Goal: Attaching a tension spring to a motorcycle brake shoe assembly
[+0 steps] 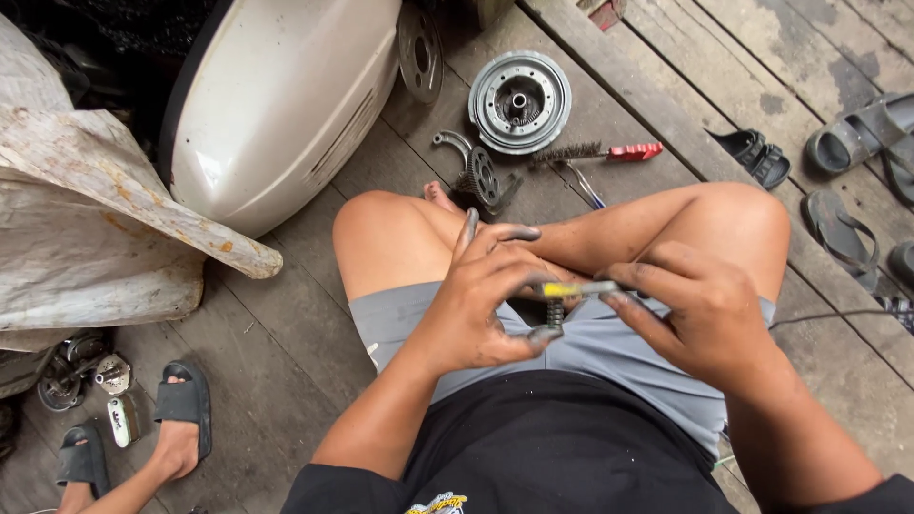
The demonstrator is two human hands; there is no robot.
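Several parts already lie off the cream-white scooter body panel (276,105) on the wooden plank floor (286,333): a round grey metal drum hub (520,101), a toothed dark sprocket (483,177), a red-handled wire brush (595,151). Reassembly looks undone. Left hand (476,300) pinches a small dark coil spring (554,312); right hand (705,319) grips a yellow-handled tool (576,288), over the lap. The spring's seat is hidden.
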